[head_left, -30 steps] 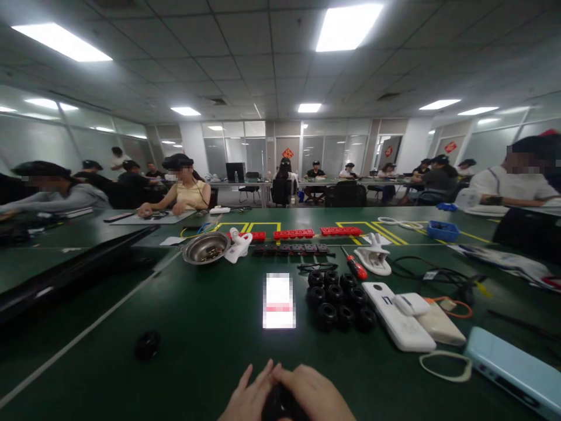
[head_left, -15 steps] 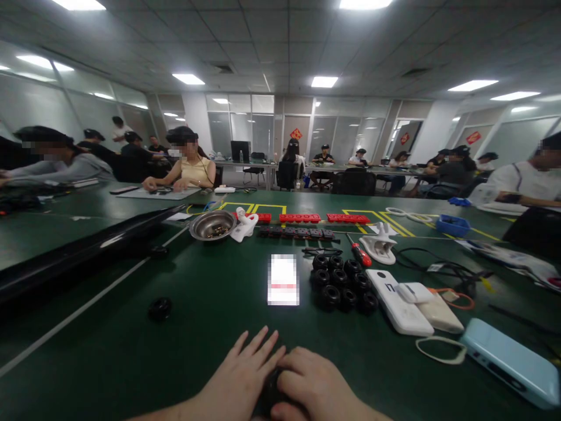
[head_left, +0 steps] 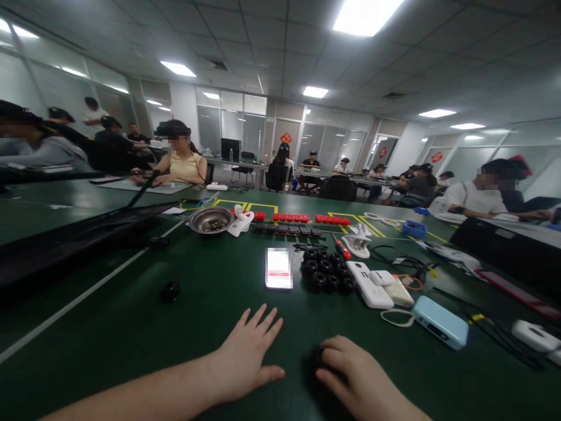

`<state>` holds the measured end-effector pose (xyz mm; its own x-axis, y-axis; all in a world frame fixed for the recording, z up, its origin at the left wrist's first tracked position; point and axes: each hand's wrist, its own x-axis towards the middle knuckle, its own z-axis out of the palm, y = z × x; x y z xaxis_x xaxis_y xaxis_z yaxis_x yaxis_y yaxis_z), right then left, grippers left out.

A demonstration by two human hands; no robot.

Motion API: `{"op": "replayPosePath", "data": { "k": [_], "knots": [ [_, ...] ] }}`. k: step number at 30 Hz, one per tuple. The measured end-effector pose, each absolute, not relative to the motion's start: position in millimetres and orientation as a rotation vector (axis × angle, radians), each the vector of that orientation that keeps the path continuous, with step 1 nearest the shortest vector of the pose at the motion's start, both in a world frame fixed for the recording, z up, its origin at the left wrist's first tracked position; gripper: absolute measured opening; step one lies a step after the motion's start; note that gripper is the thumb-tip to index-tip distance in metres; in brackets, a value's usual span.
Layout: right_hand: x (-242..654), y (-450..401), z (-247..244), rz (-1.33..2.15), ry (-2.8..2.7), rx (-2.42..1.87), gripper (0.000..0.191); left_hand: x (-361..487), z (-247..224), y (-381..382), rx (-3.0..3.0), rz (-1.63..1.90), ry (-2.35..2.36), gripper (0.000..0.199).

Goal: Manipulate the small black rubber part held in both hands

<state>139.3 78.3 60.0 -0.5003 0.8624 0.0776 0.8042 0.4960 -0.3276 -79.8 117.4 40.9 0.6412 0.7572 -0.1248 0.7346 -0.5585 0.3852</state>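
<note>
My left hand (head_left: pixel 248 354) is open just above or on the green table (head_left: pixel 144 362), fingers spread and palm down, with nothing in it. To its right, my right hand (head_left: pixel 357 371) is closed round a black toy wheel (head_left: pixel 316 358), which is partly hidden under the fingers. Another black wheel (head_left: pixel 170 290) lies alone to the left. Beyond my hands stands a tight cluster of several black wheels (head_left: pixel 325 266), beside a phone (head_left: pixel 279 269) with a bright, blurred-out screen.
At the back are a metal bowl (head_left: pixel 210 221) of small parts, red strips (head_left: pixel 291 218), a row of black parts (head_left: pixel 289 231) and a screwdriver (head_left: pixel 342 248). On the right lie a white phone-like device (head_left: pixel 370 289), a light-blue box (head_left: pixel 440 321) and cables. People sit across the table.
My hands have moved apart: the right one has gone right with the black wheel, and the left one has come away from it. The view has shifted.
</note>
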Motion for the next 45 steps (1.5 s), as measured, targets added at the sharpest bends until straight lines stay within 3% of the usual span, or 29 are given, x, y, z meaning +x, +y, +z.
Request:
{"op": "replayPosePath", "data": {
  "k": [9,15,19,23,27,31,45],
  "knots": [
    [164.3,104.6,56.6,0.361,-2.308,-1.55,0.02,-83.5,37.8,114.7,2.502,0.12,1.151,0.071],
    [142.2,117.1,50.9,0.406,-2.272,-1.518,0.013,-83.4,37.3,117.3,2.347,0.333,1.178,0.071],
    [112.0,114.2,46.6,0.619,-2.194,-1.356,0.006,-81.2,35.0,122.8,2.062,0.597,1.116,0.061],
    [91.5,119.7,48.7,0.764,-2.092,-1.184,0.018,-76.2,32.6,126.6,1.644,0.765,0.833,0.041],
    [88.0,133.6,53.9,0.615,-2.211,-1.068,0.033,-68.0,23.1,124.7,0.99,0.956,0.87,0.045],
    [86.7,141.5,53.6,0.545,-2.38,-0.934,0.036,-61.7,12.4,121.8,0.625,0.936,0.865,0.055],
    [91.3,148.8,32.5,0.305,-2.294,-0.471,0.037,-63.1,8.5,131.4,0.607,0.803,0.753,0.055]
  ]
}}
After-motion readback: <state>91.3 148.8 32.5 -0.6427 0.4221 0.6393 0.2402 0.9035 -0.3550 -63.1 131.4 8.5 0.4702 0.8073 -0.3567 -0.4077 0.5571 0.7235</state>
